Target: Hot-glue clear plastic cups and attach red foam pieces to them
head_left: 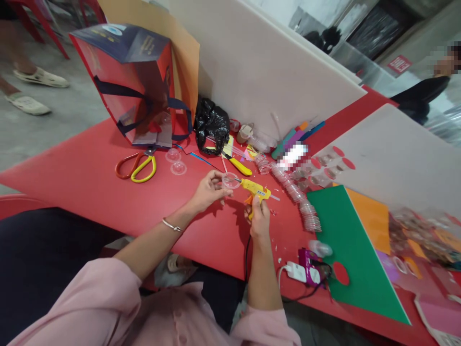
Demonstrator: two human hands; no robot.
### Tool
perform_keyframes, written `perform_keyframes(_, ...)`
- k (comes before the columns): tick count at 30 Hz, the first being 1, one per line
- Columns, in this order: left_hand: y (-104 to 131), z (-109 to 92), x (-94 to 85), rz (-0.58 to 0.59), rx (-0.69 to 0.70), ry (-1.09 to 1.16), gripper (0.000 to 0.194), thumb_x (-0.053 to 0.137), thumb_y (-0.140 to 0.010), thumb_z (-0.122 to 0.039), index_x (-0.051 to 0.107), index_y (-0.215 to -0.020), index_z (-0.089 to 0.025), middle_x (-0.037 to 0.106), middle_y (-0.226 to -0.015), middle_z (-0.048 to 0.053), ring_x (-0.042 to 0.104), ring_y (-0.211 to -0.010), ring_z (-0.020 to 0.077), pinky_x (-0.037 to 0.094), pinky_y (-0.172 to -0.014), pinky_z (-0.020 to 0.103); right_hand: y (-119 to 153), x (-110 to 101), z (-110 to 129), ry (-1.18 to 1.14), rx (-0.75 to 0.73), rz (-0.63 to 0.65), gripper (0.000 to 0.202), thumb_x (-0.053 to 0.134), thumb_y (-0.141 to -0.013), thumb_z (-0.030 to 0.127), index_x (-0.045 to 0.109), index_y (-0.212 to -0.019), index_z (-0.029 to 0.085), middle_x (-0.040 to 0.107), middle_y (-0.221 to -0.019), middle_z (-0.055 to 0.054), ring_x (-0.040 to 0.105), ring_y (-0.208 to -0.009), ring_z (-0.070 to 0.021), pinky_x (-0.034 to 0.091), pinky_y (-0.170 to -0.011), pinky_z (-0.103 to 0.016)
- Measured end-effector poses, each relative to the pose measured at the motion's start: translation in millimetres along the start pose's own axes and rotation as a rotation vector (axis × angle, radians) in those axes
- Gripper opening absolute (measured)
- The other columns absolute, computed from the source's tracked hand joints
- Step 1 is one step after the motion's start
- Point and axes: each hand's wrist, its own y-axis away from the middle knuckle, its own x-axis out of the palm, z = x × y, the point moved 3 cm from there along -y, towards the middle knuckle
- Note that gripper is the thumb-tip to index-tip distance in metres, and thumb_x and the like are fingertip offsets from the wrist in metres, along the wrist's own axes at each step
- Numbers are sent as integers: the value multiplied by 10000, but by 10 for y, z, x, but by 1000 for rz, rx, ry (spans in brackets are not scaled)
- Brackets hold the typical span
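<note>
Pinching a clear lid (230,180) at its edge in the left grip (212,190), above the red worktop (151,204); grasping a yellow glue gun (255,187) by its handle in the right grip (259,218). Nozzle right at the lid, too small to tell contact or fresh glue.

Seemingly midway through this one piece. To the left, two loose lids (178,167), apparently not yet worked on. To the right, a cluster of cups with red ends (337,166), apparently done, and a long, curving row of nested cups (290,183), seemingly left to do. Full count impossible to tell.

Lids thin, round and glossy; gun of hard plastic, with an orange trigger and a translucent stick at the back. Also nearby: scissors (148,157) with red and yellow loop handles, a crinkled black bag (212,125), and a smooth, straight-edged green board (355,245).
</note>
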Motion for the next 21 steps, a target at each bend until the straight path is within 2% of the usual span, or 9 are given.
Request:
perform_keyframes(2, -8, -4, -13, -8, -5, 7, 554, 915, -647, -274, 518, -1022, -177, 712, -1193, 138, 753, -735, 200, 578, -463, 243, -7, -11, -11, -15, 4, 3, 476, 650, -863, 683, 545, -908, 221, 451, -580, 95, 403, -427, -58, 260, -371, -172)
perform_keyframes(5, -21, -5, -40, -39, 22, 3, 554, 944, -587, -223, 581, -1000, -156, 742, -1144, 129, 753, -832, 202, 617, -593, 260, -16, -15, -19, -26, 20, 13, 482, 644, -864, 691, 553, -924, 222, 455, -577, 93, 411, -425, -59, 240, -364, -168)
perform_keyframes(8, -13, -8, -31, -17, 33, -4, 586, 941, -590, -230, 671, -1102, -142, 741, -1180, 136, 740, -959, 230, 637, -709, 305, -20, -15, -7, -37, 31, -1, 501, 639, -854, 711, 552, -929, 224, 446, -575, 96, 406, -427, -60, 248, -365, -168)
perform_keyframes(11, 5, -33, -17, -36, 58, -13, 615, 932, -606, -256, 710, -1169, -144, 736, -1203, 138, 731, -987, 246, 638, -709, 320, -13, -10, 15, -33, 16, -2, 501, 639, -853, 713, 544, -935, 228, 444, -574, 99, 408, -430, -64, 268, -371, -172)
perform_keyframes(15, -6, -63, -38, -127, 116, -40, 579, 932, -607, -278, 734, -1135, -146, 736, -1200, 136, 728, -938, 231, 631, -679, 311, 17, -3, 27, 42, -33, 10, 484, 621, -876, 702, 514, -897, 230, 451, -560, 98, 424, -431, -73, 281, -375, -183)
perform_keyframes(19, -26, -64, -68, -188, 181, -70, 550, 939, -599, -255, 742, -1104, -165, 752, -1156, 107, 724, -975, 219, 629, -770, 308, 38, 9, 16, 92, -47, 43, 477, 597, -899, 694, 516, -887, 224, 468, -571, 86, 439, -448, -78, 294, -386, -191)
perform_keyframes(21, -16, -61, -57, -158, 180, -87, 543, 937, -605, -251, 743, -1106, -172, 750, -1167, 102, 723, -1003, 224, 629, -801, 315, 33, 10, 17, 77, -46, 51, 477, 591, -902, 695, 538, -915, 221, 456, -576, 87, 425, -448, -77, 296, -390, -195)
